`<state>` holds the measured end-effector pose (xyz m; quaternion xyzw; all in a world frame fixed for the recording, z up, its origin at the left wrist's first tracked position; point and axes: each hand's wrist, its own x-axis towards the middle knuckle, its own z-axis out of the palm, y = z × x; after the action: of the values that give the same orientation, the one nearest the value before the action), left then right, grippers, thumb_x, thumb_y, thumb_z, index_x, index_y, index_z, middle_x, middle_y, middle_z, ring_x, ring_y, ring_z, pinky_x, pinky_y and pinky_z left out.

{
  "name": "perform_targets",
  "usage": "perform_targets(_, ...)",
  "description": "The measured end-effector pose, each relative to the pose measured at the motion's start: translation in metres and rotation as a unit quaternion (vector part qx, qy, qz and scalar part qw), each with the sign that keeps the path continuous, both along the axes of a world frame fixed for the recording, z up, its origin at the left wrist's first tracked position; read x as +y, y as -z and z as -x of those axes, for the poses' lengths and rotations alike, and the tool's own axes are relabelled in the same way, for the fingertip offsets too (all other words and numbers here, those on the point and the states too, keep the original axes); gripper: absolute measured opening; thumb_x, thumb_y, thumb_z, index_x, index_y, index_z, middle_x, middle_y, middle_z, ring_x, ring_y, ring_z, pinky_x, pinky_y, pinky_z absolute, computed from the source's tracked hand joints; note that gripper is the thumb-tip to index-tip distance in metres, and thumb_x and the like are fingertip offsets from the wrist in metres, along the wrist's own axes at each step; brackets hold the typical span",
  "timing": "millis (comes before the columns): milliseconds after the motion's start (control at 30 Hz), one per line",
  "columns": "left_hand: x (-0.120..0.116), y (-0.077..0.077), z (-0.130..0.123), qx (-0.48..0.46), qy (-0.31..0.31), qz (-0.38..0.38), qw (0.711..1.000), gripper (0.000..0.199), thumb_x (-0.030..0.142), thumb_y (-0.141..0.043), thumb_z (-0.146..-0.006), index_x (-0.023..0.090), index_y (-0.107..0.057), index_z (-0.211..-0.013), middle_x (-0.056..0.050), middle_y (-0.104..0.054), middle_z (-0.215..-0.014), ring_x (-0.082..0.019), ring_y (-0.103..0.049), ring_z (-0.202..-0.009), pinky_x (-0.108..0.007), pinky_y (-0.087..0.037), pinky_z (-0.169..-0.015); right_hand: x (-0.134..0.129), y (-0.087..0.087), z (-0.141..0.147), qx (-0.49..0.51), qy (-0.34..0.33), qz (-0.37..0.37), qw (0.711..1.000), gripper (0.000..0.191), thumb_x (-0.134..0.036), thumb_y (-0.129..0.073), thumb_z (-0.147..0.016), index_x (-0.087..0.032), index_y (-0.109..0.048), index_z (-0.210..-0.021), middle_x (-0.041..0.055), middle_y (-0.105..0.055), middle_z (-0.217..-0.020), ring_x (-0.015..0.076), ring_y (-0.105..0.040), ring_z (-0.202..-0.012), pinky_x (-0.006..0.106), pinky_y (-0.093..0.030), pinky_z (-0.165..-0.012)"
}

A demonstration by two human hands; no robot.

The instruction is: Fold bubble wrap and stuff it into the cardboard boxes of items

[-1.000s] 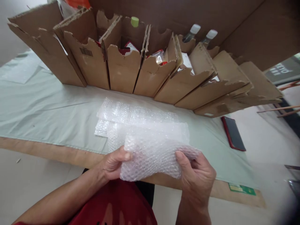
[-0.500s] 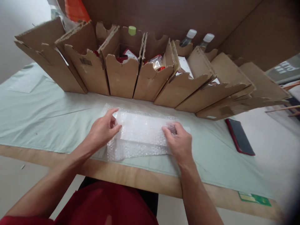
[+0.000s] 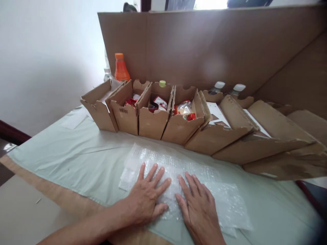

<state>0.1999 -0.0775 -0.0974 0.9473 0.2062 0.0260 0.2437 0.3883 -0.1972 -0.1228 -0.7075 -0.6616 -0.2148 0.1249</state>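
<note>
A sheet of clear bubble wrap [image 3: 227, 204] lies spread on the pale green cloth [image 3: 84, 153] in front of me. My left hand [image 3: 149, 195] rests flat on it with the fingers spread. Beside it, my right hand [image 3: 198, 204] also lies flat on the wrap, fingers stretched forward and slightly apart. Neither hand grips anything. Parts of the wrap under both palms are hidden, and I cannot tell whether something lies beneath or inside it.
A row of cardboard bins [image 3: 153, 122] stands behind the wrap, several holding packets or white boxes. Behind them are an orange bottle [image 3: 121, 69], white-capped bottles [image 3: 238, 88] and a tall cardboard panel [image 3: 178, 44]. A dark phone [image 3: 314, 195] lies at the right.
Both hands went from curled fingers at the wrap's two ends to lying flat near its middle. The wrap now looks more spread out. The view has tilted up.
</note>
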Motion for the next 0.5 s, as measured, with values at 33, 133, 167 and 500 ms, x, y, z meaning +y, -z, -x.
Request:
perform_targets(33,0.001,0.002,0.001,0.001,0.002,0.005,1.0,0.076,0.06,-0.058,-0.095,0.026,-0.036,-0.16,-0.018,-0.024,-0.171,-0.046,-0.011,-0.159,-0.078,0.004,-0.12,0.001,0.004,-0.001,-0.005,0.0,-0.003,1.0,0.04,-0.032,-0.04,-0.105,-0.019,-0.059,-0.138,0.0131,-0.065,-0.14,0.0332,-0.056,-0.131,0.048,-0.04,-0.103)
perform_targets(133,0.005,-0.006,0.008,-0.022,0.011,0.022,0.999,0.076,0.056,-0.062,-0.093,0.024,-0.04,-0.158,-0.021,-0.029,-0.169,-0.046,-0.016,-0.158,-0.079,-0.003,-0.12,0.001,0.008,-0.006,-0.016,-0.004,-0.02,1.0,0.041,-0.033,-0.039,-0.105,-0.019,-0.059,-0.138,0.0129,-0.065,-0.14,0.0333,-0.057,-0.13,0.048,-0.041,-0.103)
perform_targets(167,0.009,-0.014,0.012,-0.049,0.008,0.02,0.999,0.073,0.053,-0.065,-0.092,0.023,-0.044,-0.156,-0.022,-0.032,-0.167,-0.046,-0.02,-0.157,-0.078,-0.007,-0.121,0.0,0.008,-0.007,-0.019,-0.006,-0.026,0.999,0.041,-0.034,-0.039,-0.105,-0.018,-0.059,-0.138,0.0133,-0.065,-0.14,0.0335,-0.058,-0.129,0.049,-0.041,-0.103)
perform_targets(500,0.206,-0.187,0.008,-0.359,-0.248,-0.132,0.89,0.024,0.013,-0.06,-0.084,0.015,-0.076,-0.102,-0.009,-0.075,-0.107,-0.024,-0.068,-0.099,-0.04,-0.052,-0.098,-0.001,0.013,-0.01,-0.007,-0.007,-0.027,1.0,0.044,-0.034,-0.043,-0.103,-0.02,-0.059,-0.141,0.0123,-0.063,-0.143,0.0327,-0.057,-0.131,0.048,-0.042,-0.103)
